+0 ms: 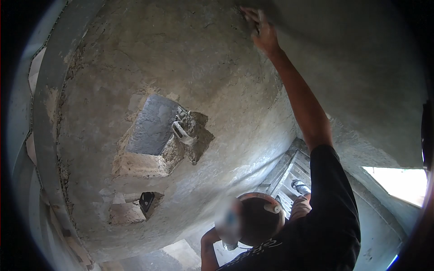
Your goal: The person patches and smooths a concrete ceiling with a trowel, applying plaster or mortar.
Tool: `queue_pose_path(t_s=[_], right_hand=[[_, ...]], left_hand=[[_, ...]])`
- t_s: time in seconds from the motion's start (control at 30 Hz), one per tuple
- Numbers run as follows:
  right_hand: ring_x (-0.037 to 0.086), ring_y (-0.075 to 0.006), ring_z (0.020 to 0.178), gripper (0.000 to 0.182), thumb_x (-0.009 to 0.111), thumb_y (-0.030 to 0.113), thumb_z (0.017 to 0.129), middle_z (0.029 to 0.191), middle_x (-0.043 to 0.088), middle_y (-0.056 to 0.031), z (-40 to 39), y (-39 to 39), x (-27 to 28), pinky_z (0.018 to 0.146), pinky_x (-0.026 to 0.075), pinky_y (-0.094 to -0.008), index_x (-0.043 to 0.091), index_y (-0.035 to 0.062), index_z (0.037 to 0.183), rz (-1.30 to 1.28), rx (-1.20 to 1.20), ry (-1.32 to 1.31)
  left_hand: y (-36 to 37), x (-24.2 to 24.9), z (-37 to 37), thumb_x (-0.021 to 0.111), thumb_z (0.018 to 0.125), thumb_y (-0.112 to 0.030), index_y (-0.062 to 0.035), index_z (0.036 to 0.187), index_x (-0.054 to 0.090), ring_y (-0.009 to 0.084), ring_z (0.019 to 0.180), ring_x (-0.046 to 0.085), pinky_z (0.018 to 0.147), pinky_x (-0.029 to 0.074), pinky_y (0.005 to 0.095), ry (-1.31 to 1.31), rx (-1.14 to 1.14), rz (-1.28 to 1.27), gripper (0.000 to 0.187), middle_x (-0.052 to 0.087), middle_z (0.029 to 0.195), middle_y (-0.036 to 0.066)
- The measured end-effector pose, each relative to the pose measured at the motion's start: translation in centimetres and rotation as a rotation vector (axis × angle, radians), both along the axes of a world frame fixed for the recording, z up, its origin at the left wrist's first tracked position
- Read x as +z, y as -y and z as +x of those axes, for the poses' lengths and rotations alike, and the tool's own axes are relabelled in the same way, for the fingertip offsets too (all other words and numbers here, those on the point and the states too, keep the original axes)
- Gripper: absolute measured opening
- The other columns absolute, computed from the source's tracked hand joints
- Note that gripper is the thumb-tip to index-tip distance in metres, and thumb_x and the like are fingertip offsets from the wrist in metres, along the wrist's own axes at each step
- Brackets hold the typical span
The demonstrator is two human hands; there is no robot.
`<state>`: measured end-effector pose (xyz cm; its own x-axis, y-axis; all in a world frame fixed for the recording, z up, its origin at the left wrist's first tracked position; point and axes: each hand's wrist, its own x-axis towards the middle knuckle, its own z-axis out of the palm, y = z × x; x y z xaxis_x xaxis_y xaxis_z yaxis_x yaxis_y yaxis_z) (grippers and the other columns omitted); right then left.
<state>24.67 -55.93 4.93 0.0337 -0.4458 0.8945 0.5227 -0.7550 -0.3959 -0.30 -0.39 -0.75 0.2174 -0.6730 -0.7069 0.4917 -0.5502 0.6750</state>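
Note:
Neither of my hands is in view. Another person's raised arm (300,97) in a black sleeve stretches up along the rough plastered wall (217,58). That person's hand (264,36) has its fingertips right at the wall surface near the top. The co-worker's other arm (209,248) is bent beside the head, its hand mostly hidden. In the wall is a cut-out recess (140,163) with a grey panel (153,124) in it, and a pale looped piece (183,134) sticks out next to the panel.
A smaller recess (126,213) holds a dark angular piece (146,202). Behind the co-worker's shoulder is a light slatted frame (294,165), with a foot or shoe (299,186) over it. Bright light enters through an opening (398,183) at right. A grey strip (47,104) edges the wall at left.

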Motion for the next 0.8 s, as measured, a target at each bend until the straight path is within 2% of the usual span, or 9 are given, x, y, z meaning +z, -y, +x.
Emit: queue_pose_path(t_s=[0.1,0.17,0.27,0.33,0.37,0.43,0.57,0.67,0.8], right_hand=[[0.061,-0.027,0.104,0.049,0.05,-0.012,0.076,0.118,0.06,-0.0117,1.5,0.1,-5.4,0.083,0.049,-0.029,0.04,0.0025,0.122,-0.056,-0.004,-0.009],[0.061,-0.0276,0.105,0.053,0.051,-0.013,0.074,0.12,0.059,-0.0114,0.7,-0.2,-5.8,0.083,0.049,-0.0299,0.039,0.0025,0.123,-0.035,0.041,-0.001],[0.059,-0.0292,0.107,0.055,0.052,-0.014,0.07,0.122,0.058,-0.0125,-0.7,-1.1,-2.3,0.084,0.049,-0.031,0.04,0.0024,0.122,0.225,0.108,-0.237],[0.067,-0.0173,0.085,0.035,0.05,-0.004,0.087,0.115,0.063,-0.0092,1.2,0.1,-0.9,0.066,0.05,-0.0239,0.043,0.0011,0.121,0.051,-0.186,0.018],[0.067,-0.0173,0.085,0.035,0.05,-0.004,0.087,0.115,0.063,-0.0092,1.2,0.0,-1.1,0.066,0.05,-0.0239,0.043,0.0011,0.121,0.052,-0.185,0.016],[0.061,-0.0286,0.103,0.051,0.053,-0.011,0.072,0.12,0.059,-0.0129,1.3,-0.2,-1.1,0.082,0.049,-0.031,0.044,0.0024,0.12,0.046,-0.006,-0.047],[0.062,-0.0247,0.1,0.044,0.055,-0.007,0.074,0.113,0.062,-0.0141,-1.0,-1.7,-3.3,0.079,0.049,-0.03,0.047,0.0016,0.116,0.14,0.032,-0.237],[0.062,-0.0209,0.102,0.04,0.053,-0.007,0.075,0.107,0.065,-0.0142,-1.7,-2.0,-2.4,0.078,0.048,-0.0294,0.049,0.0011,0.114,0.428,0.067,-0.239],[0.063,-0.0174,0.094,0.038,0.049,-0.006,0.077,0.104,0.066,-0.0143,1.0,-1.1,-0.3,0.077,0.047,-0.0265,0.05,0.0006,0.115,0.39,0.028,0.031]], left_hand=[[-0.5,-0.7,-0.1,0.077,0.066,-0.014,-0.0011,0.135,0.038,0.021,0.102,0.057,0.09,0.046,0.0354,-0.004,0.022,-0.022,0.08,0.055,0.114,0.008],[-0.8,-1.1,-0.1,0.077,0.066,-0.015,-0.0011,0.135,0.038,0.0209,0.102,0.057,0.09,0.045,0.0352,0.01,-0.005,-0.005,0.08,0.055,0.114,0.008],[-0.3,-0.4,0.0,0.077,0.066,-0.015,-0.0012,0.134,0.038,0.0209,0.103,0.057,0.091,0.045,0.035,0.002,-0.008,0.027,0.08,0.055,0.114,0.007],[-0.2,-0.1,0.0,0.077,0.066,-0.015,-0.0013,0.134,0.038,0.0209,0.102,0.057,0.091,0.045,0.035,-0.019,0.019,0.038,0.08,0.054,0.114,0.007],[-0.2,-0.3,-0.1,0.078,0.066,-0.015,-0.0014,0.134,0.038,0.0209,0.102,0.057,0.091,0.045,0.0352,-0.013,0.025,0.021,0.08,0.054,0.114,0.007],[-0.3,-0.4,-0.1,0.078,0.066,-0.015,-0.0015,0.134,0.037,0.0209,0.102,0.057,0.091,0.045,0.0353,-0.004,0.031,0.002,0.08,0.054,0.114,0.007],[-0.4,-0.7,-0.1,0.078,0.066,-0.014,-0.0017,0.135,0.037,0.0207,0.102,0.057,0.09,0.046,0.0359,-0.037,0.028,-0.005,0.08,0.054,0.114,0.007],[-0.5,-1.1,-0.1,0.078,0.067,-0.014,-0.0019,0.135,0.037,0.0204,0.101,0.057,0.09,0.046,0.0359,-0.035,0.026,0.0,0.08,0.054,0.113,0.007],[-0.3,-0.6,-0.1,0.077,0.067,-0.012,-0.0025,0.135,0.037,0.0198,0.101,0.058,0.089,0.047,0.0352,-0.026,0.018,-0.054,0.08,0.055,0.113,0.007]])
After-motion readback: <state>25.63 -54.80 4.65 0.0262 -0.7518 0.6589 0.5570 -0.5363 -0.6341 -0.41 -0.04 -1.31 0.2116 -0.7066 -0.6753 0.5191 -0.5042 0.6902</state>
